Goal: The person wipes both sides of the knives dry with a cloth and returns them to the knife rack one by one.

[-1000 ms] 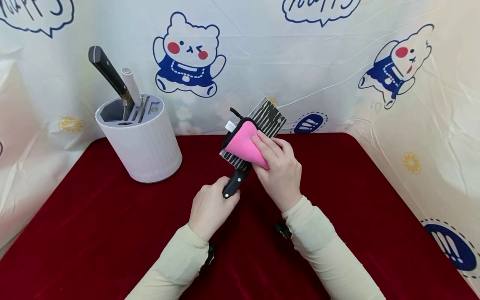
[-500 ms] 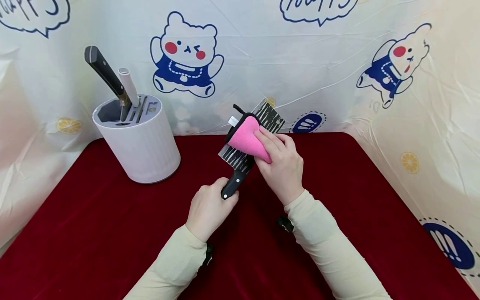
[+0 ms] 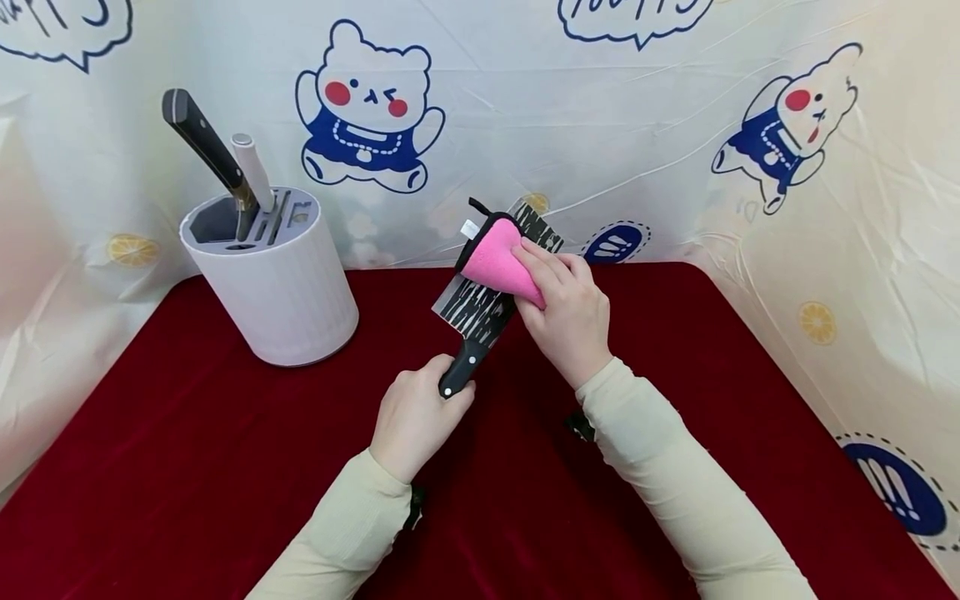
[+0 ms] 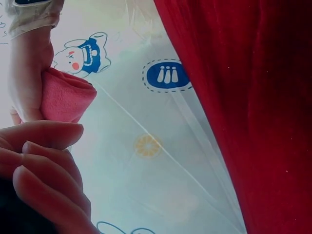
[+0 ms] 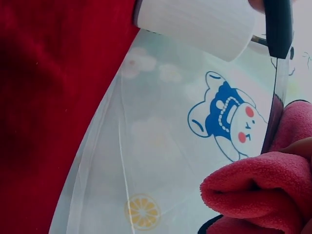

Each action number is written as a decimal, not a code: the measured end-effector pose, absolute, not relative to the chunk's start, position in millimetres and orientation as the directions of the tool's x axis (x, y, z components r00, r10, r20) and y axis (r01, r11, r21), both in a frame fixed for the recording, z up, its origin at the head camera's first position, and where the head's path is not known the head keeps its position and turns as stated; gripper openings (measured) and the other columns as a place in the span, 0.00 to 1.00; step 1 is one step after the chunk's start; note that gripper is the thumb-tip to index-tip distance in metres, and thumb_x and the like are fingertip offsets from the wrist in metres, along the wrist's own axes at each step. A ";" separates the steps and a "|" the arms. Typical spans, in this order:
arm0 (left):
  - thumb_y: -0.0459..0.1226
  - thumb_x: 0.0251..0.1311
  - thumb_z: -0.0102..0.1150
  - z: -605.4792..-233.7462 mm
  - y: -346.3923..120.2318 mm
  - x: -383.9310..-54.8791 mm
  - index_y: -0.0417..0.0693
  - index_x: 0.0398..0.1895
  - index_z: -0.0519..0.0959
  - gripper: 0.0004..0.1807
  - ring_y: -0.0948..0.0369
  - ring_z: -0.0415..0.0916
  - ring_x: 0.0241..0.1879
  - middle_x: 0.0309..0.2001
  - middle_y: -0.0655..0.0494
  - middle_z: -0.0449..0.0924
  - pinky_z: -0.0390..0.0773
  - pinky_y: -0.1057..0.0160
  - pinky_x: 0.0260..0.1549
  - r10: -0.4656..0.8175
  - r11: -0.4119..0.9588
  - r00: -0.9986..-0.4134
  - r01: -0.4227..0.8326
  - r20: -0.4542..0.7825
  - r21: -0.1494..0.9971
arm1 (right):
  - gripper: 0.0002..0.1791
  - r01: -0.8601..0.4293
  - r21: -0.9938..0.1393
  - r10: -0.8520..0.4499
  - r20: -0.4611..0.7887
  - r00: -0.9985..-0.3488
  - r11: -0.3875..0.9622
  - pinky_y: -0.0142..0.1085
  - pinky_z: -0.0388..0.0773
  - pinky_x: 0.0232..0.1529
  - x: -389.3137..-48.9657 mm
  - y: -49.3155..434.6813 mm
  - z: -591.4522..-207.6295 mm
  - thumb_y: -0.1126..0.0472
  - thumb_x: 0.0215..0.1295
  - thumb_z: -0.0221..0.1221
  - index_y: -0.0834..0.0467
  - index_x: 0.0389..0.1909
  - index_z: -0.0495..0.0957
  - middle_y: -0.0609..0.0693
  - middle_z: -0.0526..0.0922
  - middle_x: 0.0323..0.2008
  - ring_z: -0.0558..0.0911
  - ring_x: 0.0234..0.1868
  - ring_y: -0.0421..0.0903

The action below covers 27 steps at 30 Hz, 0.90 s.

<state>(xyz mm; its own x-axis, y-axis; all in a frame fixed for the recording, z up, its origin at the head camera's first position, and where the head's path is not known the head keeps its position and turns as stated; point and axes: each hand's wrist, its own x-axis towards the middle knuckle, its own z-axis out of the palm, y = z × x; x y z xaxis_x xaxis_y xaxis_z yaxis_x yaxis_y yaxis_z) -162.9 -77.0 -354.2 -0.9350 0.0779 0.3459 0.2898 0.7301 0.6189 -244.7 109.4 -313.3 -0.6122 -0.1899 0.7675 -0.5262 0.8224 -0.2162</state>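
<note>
In the head view my left hand (image 3: 416, 421) grips the black riveted handle of a cleaver (image 3: 474, 310), held tilted above the table, its blade patterned dark and silver. My right hand (image 3: 572, 321) holds a pink cloth (image 3: 498, 260) with black edging and a white tag against the upper blade. Curled fingers (image 4: 53, 170) of the left hand fill the lower left of the left wrist view, with the cloth beyond them. From the right wrist, the folded cloth (image 5: 258, 187) lies on both sides of the blade; most of the right hand is out of that frame.
At the back left stands a white knife block (image 3: 277, 292). A black-handled knife (image 3: 206, 146) and a white-handled tool (image 3: 253, 171) stick out of its top. Dark red cloth (image 3: 225, 467) covers the table, and a printed curtain (image 3: 510, 100) hangs behind it.
My right hand and the pink cloth have slid up along the blade, away from the handle. More of the blade near the handle shows. The left hand keeps its grip with little movement.
</note>
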 end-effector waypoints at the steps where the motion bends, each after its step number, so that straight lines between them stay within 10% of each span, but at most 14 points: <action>1: 0.35 0.57 0.64 -354.4 -77.2 -162.8 0.45 0.29 0.78 0.05 0.65 0.61 0.13 0.14 0.59 0.67 0.64 0.67 0.13 0.077 0.730 -0.935 0.289 0.346 0.620 | 0.23 -0.527 -0.214 -0.193 0.767 -0.612 0.822 0.49 0.84 0.36 -245.6 109.8 -313.1 0.58 0.63 0.62 0.50 0.60 0.79 0.47 0.80 0.62 0.78 0.51 0.52; 27: 0.35 0.59 0.64 -355.3 -77.8 -162.1 0.45 0.31 0.79 0.03 0.64 0.63 0.13 0.14 0.59 0.70 0.66 0.66 0.15 0.076 0.725 -0.949 0.264 0.306 0.636 | 0.22 -0.449 -0.275 -0.131 0.716 -0.686 0.850 0.55 0.83 0.40 -263.7 121.5 -308.4 0.58 0.68 0.58 0.48 0.63 0.77 0.44 0.77 0.65 0.77 0.55 0.53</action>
